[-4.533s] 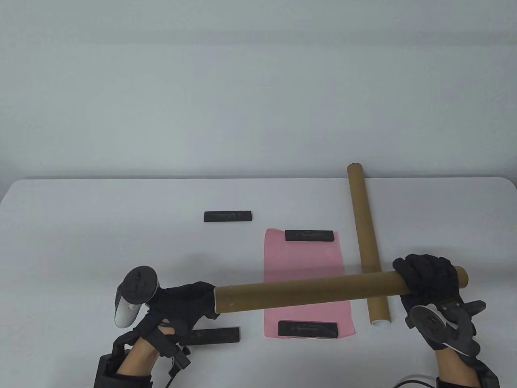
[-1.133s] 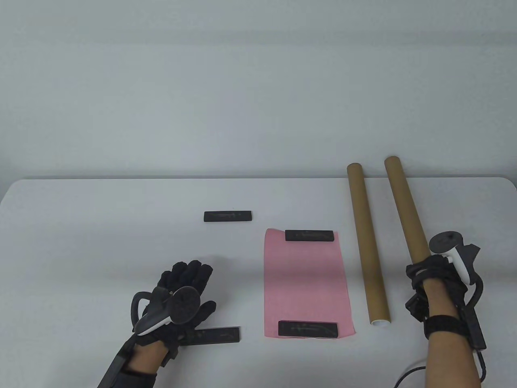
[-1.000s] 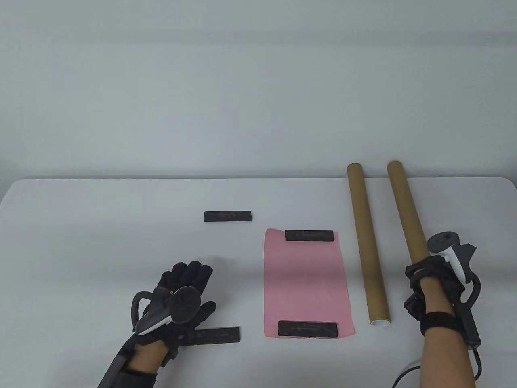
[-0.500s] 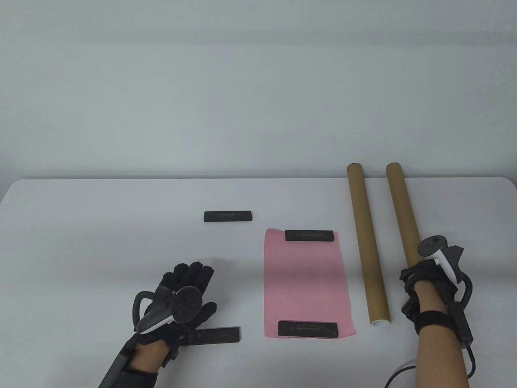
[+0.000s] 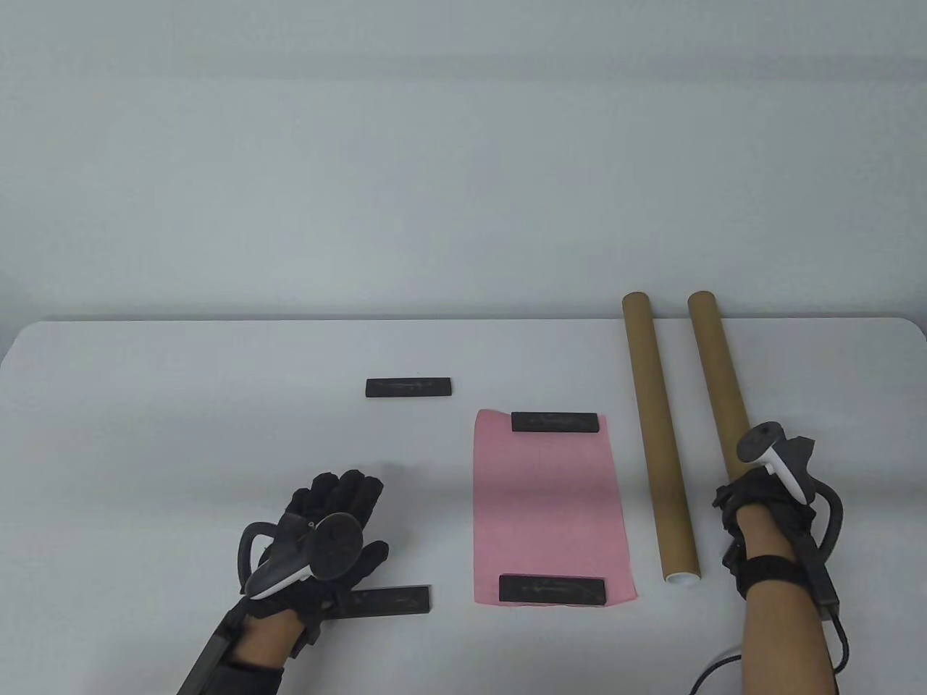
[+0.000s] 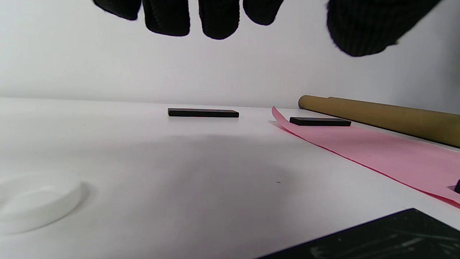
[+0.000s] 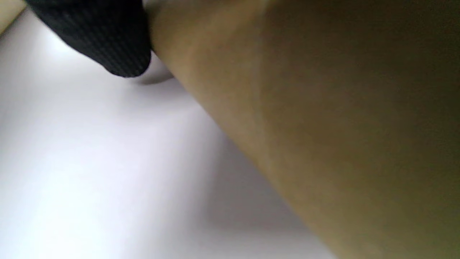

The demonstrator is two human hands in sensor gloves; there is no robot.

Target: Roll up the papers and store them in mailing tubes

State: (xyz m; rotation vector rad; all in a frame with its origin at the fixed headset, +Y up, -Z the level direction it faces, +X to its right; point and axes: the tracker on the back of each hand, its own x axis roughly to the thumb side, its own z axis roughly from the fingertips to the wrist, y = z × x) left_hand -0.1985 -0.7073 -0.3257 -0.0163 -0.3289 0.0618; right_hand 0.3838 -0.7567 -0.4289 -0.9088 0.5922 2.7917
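A pink paper (image 5: 550,507) lies flat on the white table (image 5: 181,405), held down by a black bar at its far end (image 5: 555,422) and another at its near end (image 5: 552,589). Two brown mailing tubes lie side by side to its right. The left tube (image 5: 660,434) lies free, with a white cap (image 5: 681,578) at its near end. My right hand (image 5: 760,499) grips the right tube (image 5: 717,376) near its near end; that tube fills the right wrist view (image 7: 305,126). My left hand (image 5: 337,499) is open and empty, palm down, left of the paper.
A loose black bar (image 5: 408,387) lies toward the far middle of the table. Another (image 5: 387,601) lies beside my left wrist. In the left wrist view a white cap (image 6: 36,201) lies on the table at the left, under the hand.
My right hand has drawn the right tube slightly left and toward me, so it lies closer alongside the other tube. Earlier both hands held this tube across the paper. My left hand has stayed still.
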